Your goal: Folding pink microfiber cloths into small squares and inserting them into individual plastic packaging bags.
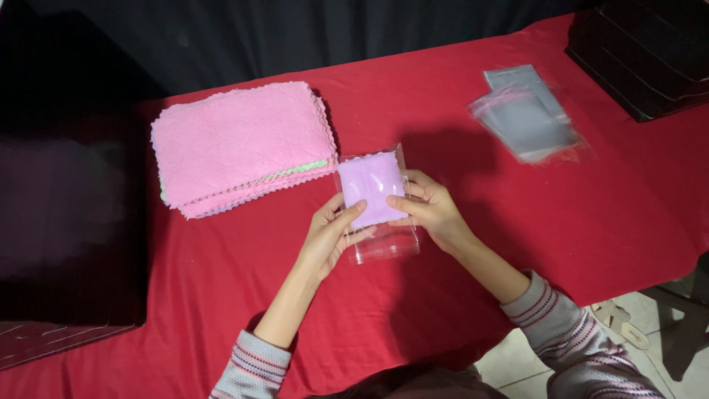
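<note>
A folded lilac cloth (pixel 371 185) sits inside a clear plastic bag (pixel 384 247) held over the red tablecloth. My left hand (pixel 330 236) grips the bag's left side, thumb on top of the cloth. On the right side my right hand (pixel 428 210) holds the bag, its thumb pressing on the cloth's lower edge. The bag's open, empty end points toward me.
A stack of pink scalloped cloths (pixel 240 144), with a green one showing in it, lies at the left. A pile of empty clear bags (pixel 528 118) lies at the back right. Dark boxes (pixel 650 52) stand at the far right corner, another dark box (pixel 66 222) at the left.
</note>
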